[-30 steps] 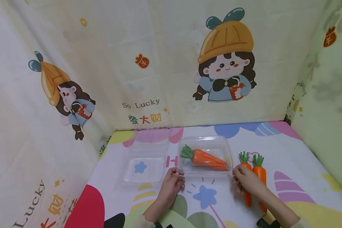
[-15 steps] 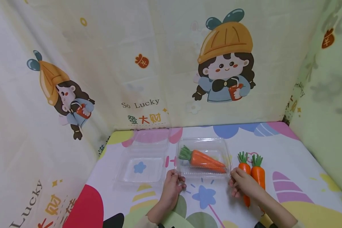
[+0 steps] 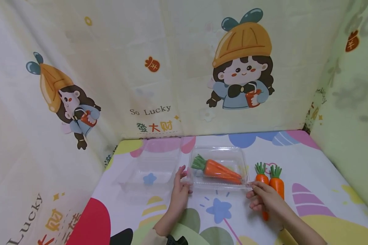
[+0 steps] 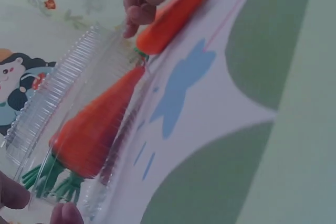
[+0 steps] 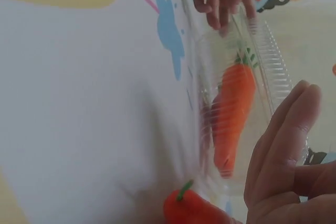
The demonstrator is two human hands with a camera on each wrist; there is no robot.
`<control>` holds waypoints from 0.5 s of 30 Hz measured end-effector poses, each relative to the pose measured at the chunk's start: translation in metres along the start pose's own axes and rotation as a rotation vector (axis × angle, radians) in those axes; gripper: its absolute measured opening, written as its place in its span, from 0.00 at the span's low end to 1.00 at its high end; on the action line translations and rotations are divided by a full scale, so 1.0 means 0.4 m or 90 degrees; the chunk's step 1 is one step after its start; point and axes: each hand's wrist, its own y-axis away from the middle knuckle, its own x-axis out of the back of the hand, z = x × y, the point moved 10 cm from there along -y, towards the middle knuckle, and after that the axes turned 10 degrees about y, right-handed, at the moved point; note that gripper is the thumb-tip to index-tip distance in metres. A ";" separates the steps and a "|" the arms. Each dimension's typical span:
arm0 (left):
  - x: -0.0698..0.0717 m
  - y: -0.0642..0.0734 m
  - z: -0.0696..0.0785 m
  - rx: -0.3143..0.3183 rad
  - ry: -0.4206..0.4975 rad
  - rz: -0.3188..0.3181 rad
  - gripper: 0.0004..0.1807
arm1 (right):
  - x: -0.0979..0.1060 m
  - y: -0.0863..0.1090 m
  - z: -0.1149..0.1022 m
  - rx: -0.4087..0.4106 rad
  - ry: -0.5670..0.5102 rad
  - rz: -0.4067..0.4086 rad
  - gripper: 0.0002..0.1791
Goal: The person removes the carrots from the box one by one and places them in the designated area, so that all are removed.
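A clear plastic clamshell box lies in the middle of the table, with toy carrots inside under its lid. My left hand is at the box's front left corner, fingers stretched along its side; in the left wrist view its thumb and a finger stand apart there. With thumb and fingertips my right hand pinches the front right corner. Two more toy carrots lie partly hidden behind that hand, the nearer carrot and the outer carrot.
A second clear box sits left of my left hand, its lid raised at the back; it looks slightly tilted. Printed cloth walls the table at the back and both sides.
My left hand has shifted slightly left and its fingers have straightened out along the box's side. The second box has tilted and moved left. My right hand stays at its corner.
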 end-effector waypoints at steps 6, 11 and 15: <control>-0.018 0.003 0.035 -0.088 -0.106 -0.052 0.36 | 0.010 -0.012 0.011 -0.013 -0.092 -0.029 0.30; -0.017 0.005 0.038 -0.091 -0.120 -0.041 0.36 | 0.010 -0.024 0.009 -0.018 -0.160 -0.067 0.26; -0.018 0.008 0.040 -0.104 -0.119 -0.029 0.35 | 0.019 -0.028 0.007 -0.029 -0.164 -0.082 0.21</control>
